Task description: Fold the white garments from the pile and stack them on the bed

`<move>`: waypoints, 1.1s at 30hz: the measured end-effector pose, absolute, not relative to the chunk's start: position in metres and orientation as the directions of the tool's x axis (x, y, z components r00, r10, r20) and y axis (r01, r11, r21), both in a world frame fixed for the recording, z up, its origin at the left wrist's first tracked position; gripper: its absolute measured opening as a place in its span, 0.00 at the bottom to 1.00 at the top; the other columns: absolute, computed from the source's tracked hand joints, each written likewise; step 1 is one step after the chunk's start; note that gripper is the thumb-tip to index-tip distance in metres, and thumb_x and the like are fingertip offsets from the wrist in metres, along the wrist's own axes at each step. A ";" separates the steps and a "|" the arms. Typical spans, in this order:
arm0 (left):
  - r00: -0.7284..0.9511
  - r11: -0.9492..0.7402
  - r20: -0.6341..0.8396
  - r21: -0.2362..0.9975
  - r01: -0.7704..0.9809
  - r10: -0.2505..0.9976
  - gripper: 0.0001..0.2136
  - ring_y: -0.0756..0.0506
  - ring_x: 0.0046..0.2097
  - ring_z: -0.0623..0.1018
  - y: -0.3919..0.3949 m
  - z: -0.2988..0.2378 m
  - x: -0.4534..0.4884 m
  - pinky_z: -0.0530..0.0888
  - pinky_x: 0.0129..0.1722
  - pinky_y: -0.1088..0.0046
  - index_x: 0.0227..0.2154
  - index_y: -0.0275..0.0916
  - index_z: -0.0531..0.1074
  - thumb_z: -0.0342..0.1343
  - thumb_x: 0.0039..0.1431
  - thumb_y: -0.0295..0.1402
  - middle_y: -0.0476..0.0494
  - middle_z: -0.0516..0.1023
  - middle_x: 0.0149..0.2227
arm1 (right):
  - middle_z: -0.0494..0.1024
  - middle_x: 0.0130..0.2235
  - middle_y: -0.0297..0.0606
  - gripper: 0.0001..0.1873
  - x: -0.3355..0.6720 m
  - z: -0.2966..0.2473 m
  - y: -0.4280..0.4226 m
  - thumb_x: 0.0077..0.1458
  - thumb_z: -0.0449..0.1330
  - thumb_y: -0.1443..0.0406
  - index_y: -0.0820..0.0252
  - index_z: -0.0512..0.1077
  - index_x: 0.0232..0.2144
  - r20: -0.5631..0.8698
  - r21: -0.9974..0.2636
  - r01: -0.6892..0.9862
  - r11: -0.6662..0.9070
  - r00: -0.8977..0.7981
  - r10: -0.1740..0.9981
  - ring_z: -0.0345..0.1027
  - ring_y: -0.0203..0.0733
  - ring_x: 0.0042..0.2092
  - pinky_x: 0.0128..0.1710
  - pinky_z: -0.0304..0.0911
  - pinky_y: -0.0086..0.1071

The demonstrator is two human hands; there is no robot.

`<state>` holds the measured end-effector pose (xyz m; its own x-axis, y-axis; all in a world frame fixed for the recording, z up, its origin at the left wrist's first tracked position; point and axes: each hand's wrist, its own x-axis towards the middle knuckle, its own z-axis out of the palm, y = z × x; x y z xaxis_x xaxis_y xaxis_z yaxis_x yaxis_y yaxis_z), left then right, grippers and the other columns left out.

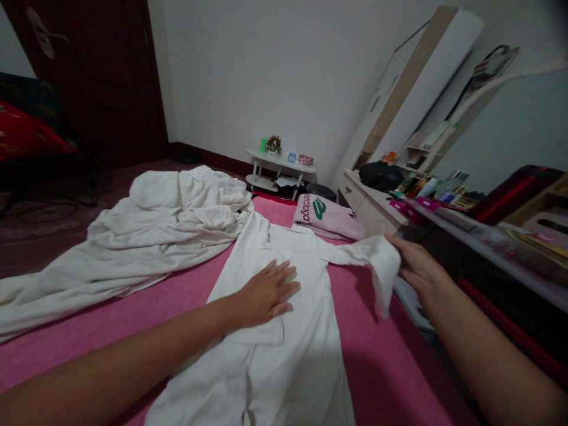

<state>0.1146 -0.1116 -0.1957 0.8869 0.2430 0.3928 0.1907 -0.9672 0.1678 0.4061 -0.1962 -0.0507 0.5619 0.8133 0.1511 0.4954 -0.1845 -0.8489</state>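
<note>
A white long garment lies spread on the pink bed cover, one sleeve folded in over its body. My left hand rests flat on that folded part, fingers spread. Off to the right, my right hand grips the end of the other sleeve, lifting it above the cover. The cuff hangs down from my fingers, which are partly hidden behind the cloth.
A heap of white cloth lies at the left. Beyond the garment sits a folded pink printed cloth. A small white table stands by the wall. Along the right run a dresser with bottles and a glass-edged shelf.
</note>
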 end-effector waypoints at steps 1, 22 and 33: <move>0.884 -0.975 0.420 0.162 0.152 0.207 0.19 0.39 0.64 0.61 -0.116 -0.190 0.115 0.54 0.64 0.52 0.57 0.40 0.65 0.46 0.66 0.39 0.34 0.64 0.61 | 0.79 0.32 0.45 0.20 0.380 -0.038 -0.191 0.52 0.58 0.54 0.64 0.76 0.37 0.165 -0.858 0.504 -0.103 0.459 0.873 0.74 0.45 0.33 0.32 0.69 0.34; 0.755 -0.809 0.289 0.182 0.560 0.588 0.26 0.39 0.51 0.72 -0.052 -0.181 0.084 0.71 0.48 0.65 0.57 0.47 0.65 0.50 0.54 0.24 0.40 0.71 0.53 | 0.69 0.23 0.31 0.10 0.306 -0.157 -0.306 0.44 0.59 0.63 0.57 0.60 0.21 -0.225 -0.379 0.868 -0.320 0.249 0.942 0.61 0.36 0.27 0.28 0.48 0.29; 0.852 -0.852 0.326 -0.196 0.485 0.410 0.18 0.44 0.47 0.75 0.000 -0.091 0.096 0.68 0.38 0.73 0.43 0.49 0.77 0.48 0.57 0.22 0.46 0.77 0.45 | 0.63 0.22 0.26 0.19 0.279 -0.133 -0.305 0.48 0.61 0.50 0.56 0.61 0.29 -0.247 -0.965 0.047 -0.260 0.190 0.950 0.55 0.31 0.21 0.21 0.48 0.25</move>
